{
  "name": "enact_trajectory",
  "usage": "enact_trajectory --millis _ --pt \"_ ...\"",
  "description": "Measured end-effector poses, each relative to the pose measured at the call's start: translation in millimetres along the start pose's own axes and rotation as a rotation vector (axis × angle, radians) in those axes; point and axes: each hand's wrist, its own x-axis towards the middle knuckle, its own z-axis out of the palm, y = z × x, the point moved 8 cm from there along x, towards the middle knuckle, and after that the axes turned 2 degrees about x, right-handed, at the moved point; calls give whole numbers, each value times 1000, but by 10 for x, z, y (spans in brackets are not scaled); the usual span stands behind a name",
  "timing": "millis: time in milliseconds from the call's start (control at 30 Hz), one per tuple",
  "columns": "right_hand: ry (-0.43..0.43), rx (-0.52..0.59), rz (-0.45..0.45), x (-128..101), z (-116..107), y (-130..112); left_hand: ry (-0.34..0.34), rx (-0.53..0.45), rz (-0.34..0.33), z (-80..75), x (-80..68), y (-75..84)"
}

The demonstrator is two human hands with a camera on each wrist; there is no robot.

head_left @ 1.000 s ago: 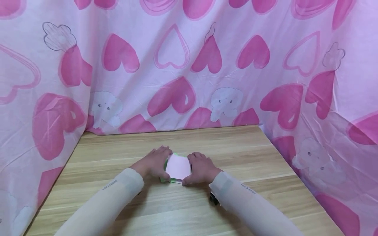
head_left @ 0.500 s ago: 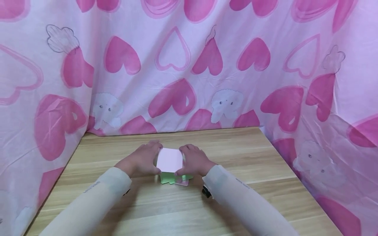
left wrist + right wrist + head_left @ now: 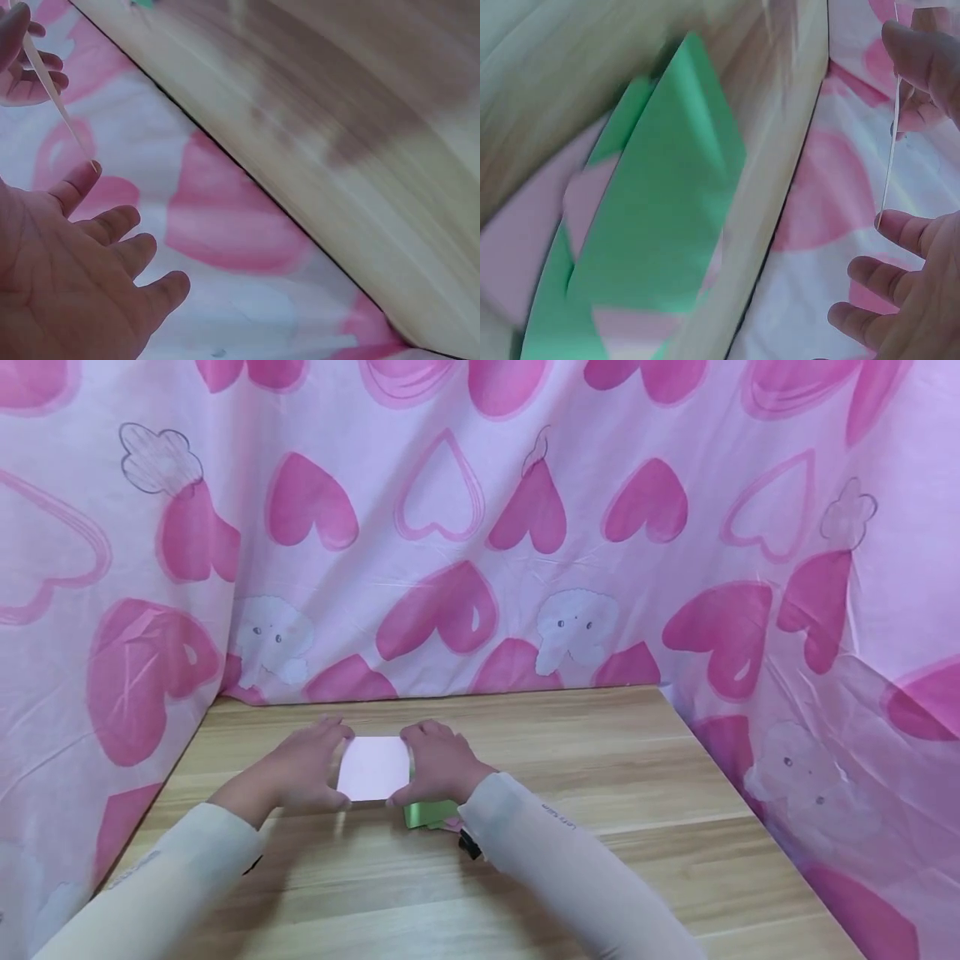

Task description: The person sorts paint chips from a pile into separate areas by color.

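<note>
In the head view both hands hold a pale pink square sheet (image 3: 373, 767) just above the wooden table (image 3: 585, 752). My left hand (image 3: 303, 770) grips its left edge and my right hand (image 3: 437, 763) its right edge. The left wrist view shows the sheet edge-on (image 3: 54, 101), touching a fingertip of my left hand (image 3: 82, 270), with the right hand's fingers (image 3: 22, 64) beyond. The right wrist view has the same thin edge (image 3: 890, 142) between my right hand (image 3: 907, 292) and the left hand's fingers (image 3: 922, 56).
A small stack of green and pink paper squares (image 3: 429, 814) lies on the table under my right wrist, also the green sheets (image 3: 660, 225). Pink heart-print cloth (image 3: 480, 527) walls in the table at the back and both sides.
Both hands have carried the pink sheet off the stack, to the left and a little farther back. The green and pink stack stays where it was.
</note>
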Motion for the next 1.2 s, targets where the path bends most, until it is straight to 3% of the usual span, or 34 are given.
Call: enact_trajectory --millis 433,700,1000,1200 --pt "-9 -18 -27 264 381 -456 10 -17 -65 13 -401 -434" --pt "-35 -65 -2 403 654 -664 -44 -61 -173 156 -582 -732" --pt "-80 -110 74 419 806 -768 -135 -98 -265 314 -620 -912" --pt "-78 -117 70 324 750 -846 -186 -107 -316 403 -637 -984"
